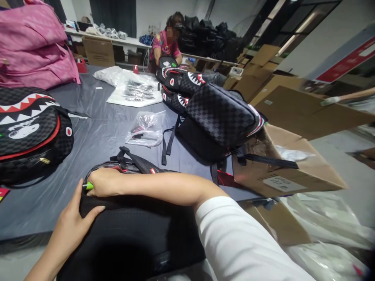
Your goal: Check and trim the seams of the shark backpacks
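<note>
A black backpack (129,230) lies flat on the grey table right in front of me, its back panel up and its top handle (130,158) pointing away. My right hand (102,182) reaches across it from the right, closed on a small green zipper pull (87,186) at the bag's left edge. My left hand (72,222) rests on the bag's left side just below, thumb and fingers spread and pressing down.
A shark-mouth backpack (29,136) lies at left under pink bags (32,47). More checkered shark backpacks (216,113) are piled ahead. A plastic bag (146,128) and white sheets (131,88) lie on the table (96,140). Cardboard boxes (287,164) stand right. A person (165,43) works at the far end.
</note>
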The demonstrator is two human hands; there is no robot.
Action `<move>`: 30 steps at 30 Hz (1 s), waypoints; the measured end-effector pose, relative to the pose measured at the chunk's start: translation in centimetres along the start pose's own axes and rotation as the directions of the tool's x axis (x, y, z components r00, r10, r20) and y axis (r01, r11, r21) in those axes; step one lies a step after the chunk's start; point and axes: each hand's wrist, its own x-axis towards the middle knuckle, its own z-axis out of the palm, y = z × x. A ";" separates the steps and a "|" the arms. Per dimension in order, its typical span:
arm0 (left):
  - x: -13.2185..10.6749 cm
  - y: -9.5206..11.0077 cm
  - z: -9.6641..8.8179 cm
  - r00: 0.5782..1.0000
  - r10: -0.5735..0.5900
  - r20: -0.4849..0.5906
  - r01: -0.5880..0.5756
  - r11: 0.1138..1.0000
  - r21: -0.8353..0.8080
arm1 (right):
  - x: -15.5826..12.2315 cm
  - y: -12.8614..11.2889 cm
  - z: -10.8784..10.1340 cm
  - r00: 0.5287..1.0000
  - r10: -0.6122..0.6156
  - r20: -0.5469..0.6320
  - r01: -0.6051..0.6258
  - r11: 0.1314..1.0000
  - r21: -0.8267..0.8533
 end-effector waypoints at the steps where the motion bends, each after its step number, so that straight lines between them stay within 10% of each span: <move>1: 0.1 -0.1 0.0 1.000 0.004 0.002 -0.004 1.000 0.000 | 0.1 -0.1 -0.1 1.000 0.013 0.005 -0.013 1.000 0.004; 20: -0.6 2.7 -0.4 0.993 0.064 0.095 -0.052 0.991 -0.123 | -2.7 1.7 1.1 0.984 -0.039 -0.172 0.039 0.999 0.000; 30: 0.3 2.8 -0.2 0.993 -0.052 0.102 0.082 0.944 -0.319 | -0.5 2.8 1.6 0.970 -0.242 0.033 0.233 0.880 -0.413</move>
